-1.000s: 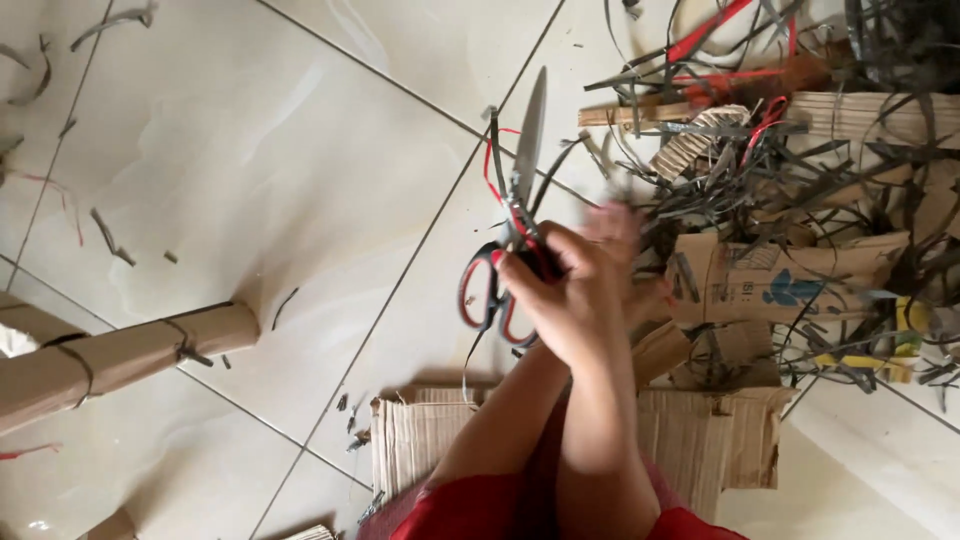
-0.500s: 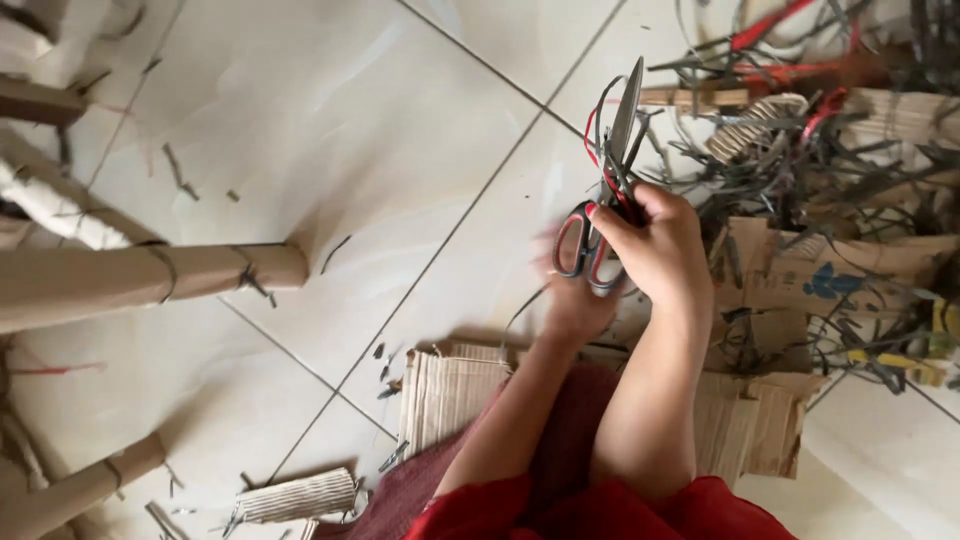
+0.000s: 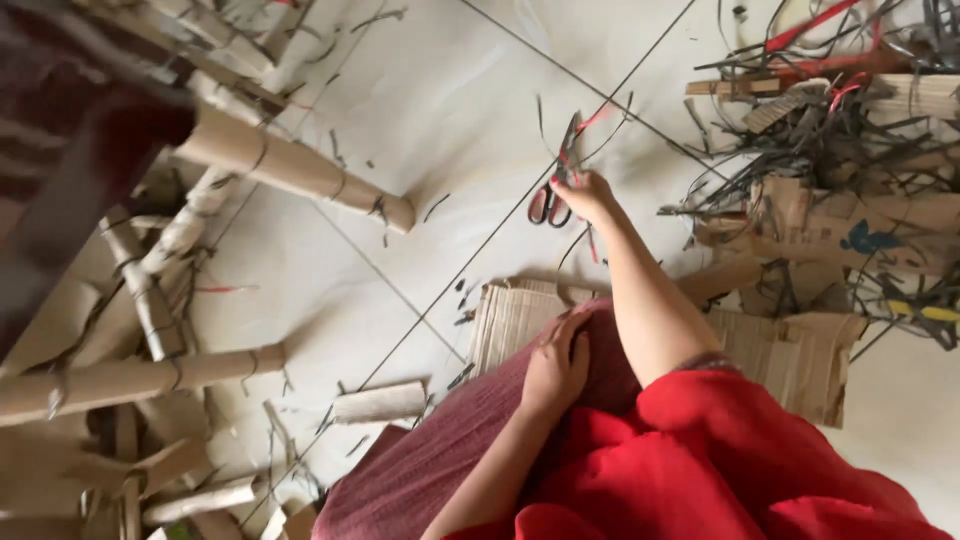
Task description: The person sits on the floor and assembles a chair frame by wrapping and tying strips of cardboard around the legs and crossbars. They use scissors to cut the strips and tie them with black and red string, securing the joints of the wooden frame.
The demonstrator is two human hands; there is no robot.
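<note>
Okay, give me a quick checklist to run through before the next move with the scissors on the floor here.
1. Right hand on the scissors: ok, it grips them near the red handles.
2. Blades shut: ok, they look closed and point away from the body.
3. Left hand clear of the blades: ok, it rests on the knee, holding nothing.
4. Floor ahead of the blades: not ok, loose strips lie about.
5. Scrap pile apart from the scissors: ok, it sits to the right.
6. Fingers through the handle loops: cannot tell.
</note>
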